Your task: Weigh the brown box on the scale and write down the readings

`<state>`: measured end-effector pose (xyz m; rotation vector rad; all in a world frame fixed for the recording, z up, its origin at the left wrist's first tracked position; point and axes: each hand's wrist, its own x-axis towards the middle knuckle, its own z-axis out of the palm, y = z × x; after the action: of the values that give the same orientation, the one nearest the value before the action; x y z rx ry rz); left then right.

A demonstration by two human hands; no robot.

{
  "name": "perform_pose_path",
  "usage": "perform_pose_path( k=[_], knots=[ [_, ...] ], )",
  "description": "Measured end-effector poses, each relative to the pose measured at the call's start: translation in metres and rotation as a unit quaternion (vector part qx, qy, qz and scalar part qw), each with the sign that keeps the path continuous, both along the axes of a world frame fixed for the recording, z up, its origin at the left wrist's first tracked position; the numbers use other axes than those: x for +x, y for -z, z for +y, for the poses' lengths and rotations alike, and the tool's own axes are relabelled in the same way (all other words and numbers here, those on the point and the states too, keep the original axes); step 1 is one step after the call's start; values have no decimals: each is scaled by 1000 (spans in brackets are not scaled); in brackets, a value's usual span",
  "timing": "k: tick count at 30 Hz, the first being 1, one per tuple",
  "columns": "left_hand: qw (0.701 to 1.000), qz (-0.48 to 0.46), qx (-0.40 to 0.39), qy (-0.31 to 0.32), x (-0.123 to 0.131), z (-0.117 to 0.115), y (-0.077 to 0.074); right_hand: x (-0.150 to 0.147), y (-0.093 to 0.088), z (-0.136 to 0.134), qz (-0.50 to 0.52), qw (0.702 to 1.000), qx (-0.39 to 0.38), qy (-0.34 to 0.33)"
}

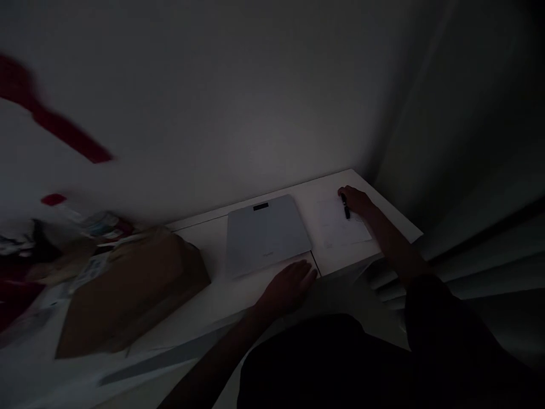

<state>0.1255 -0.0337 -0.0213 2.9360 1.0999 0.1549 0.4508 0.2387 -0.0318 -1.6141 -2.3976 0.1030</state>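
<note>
The right hand (pixel 356 200) held a black pen (pixel 346 208) on faintly marked paper (pixel 340 232) at the desk's (pixel 212 234) far right corner; the left hand (pixel 293 285) lay open against the scale (pixel 266 236).

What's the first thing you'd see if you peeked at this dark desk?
First, the flat grey slab with a small dark window, lying in the middle of the white desk, with the left hand resting at its near edge. Then the right hand at the desk's far right corner, holding a black pen over a sheet of paper. To the left lies a brown cardboard package.
</note>
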Motion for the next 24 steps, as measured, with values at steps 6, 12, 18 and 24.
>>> perform_pose_path(
  k=[6, 12, 18, 24],
  knots=[
    [981, -43, 59, -179, -105, -73, 32, -2, 2, 2, 18, 1000, 5, 17],
    [913, -131, 182, -341, -171, -130, 34, 1, -13, -4, 107, 992, 53, 45],
    [735, -217, 362, -531, -229, -178, 19, -79, -49, -50, 160, 986, 30, -41],
    [609, -424, 427, -517, -270, -171, 10, -239, -55, -143, 287, 913, -118, -266]
  ],
)
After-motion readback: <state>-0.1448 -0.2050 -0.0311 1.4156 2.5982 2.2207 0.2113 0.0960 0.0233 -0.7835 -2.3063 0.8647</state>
